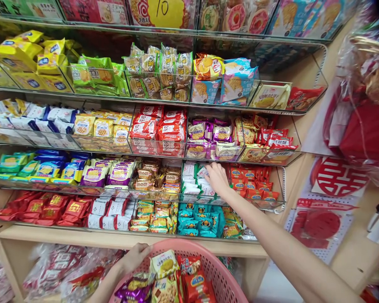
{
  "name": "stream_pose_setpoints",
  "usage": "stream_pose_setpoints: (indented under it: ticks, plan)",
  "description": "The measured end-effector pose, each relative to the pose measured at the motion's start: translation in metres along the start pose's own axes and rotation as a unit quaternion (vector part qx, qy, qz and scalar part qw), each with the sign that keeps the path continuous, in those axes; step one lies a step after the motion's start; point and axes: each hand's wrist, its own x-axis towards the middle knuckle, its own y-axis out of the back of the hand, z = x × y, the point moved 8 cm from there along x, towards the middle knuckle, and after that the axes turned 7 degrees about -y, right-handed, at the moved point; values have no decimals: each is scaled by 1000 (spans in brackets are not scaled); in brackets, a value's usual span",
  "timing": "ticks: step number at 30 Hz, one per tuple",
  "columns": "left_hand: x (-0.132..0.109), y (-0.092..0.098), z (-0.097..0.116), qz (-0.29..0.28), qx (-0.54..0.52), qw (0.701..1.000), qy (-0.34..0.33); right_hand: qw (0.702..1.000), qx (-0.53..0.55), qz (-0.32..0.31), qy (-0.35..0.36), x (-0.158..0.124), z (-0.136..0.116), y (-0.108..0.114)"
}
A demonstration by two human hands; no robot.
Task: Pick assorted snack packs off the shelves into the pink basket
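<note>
My left hand [134, 257] grips the rim of a pink plastic basket [219, 273] at the bottom of the view. Inside it lie a cream biscuit packet [164, 264], a purple packet [135, 288], a patterned packet [166, 289] and red packets [196, 286]. My right hand [217, 179] reaches into a shelf compartment of white-and-green snack packets [189, 183]. Its fingers are curled and closed on one packet [202, 171] near the top, which sits tilted; the fingertips are partly hidden.
Tiered shelves with clear dividers and front lips hold wrapped snacks. Red-orange packets [251, 181] lie right of my right hand, brown packets [148, 174] to the left, teal packets [200, 221] below. Red decorations [337, 176] hang at the right. Bagged goods [60, 269] sit under the shelves.
</note>
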Motion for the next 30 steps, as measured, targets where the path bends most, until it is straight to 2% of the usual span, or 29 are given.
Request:
stream_pose_setpoints:
  ticks: [8,13,19,23,26,28,30]
  plan:
    - [3,0,-9,5,-16,1000,0,997,67,-40,-21,9,3,-10]
    - [4,-1,-16,4,-10,1000,2,996,78,-49,-2,10,9,-13]
    - [3,0,-13,9,1,1000,-4,991,129,-12,29,7,18,-5]
    - [3,0,-14,10,-6,1000,-9,985,151,43,68,-6,19,13]
    - [3,0,-16,11,-2,1000,-13,971,195,95,99,-28,16,41]
    - [2,1,-16,13,7,1000,-12,953,266,124,79,-52,17,63]
    - [1,2,-14,17,21,1000,-10,926,359,115,13,-82,19,76]
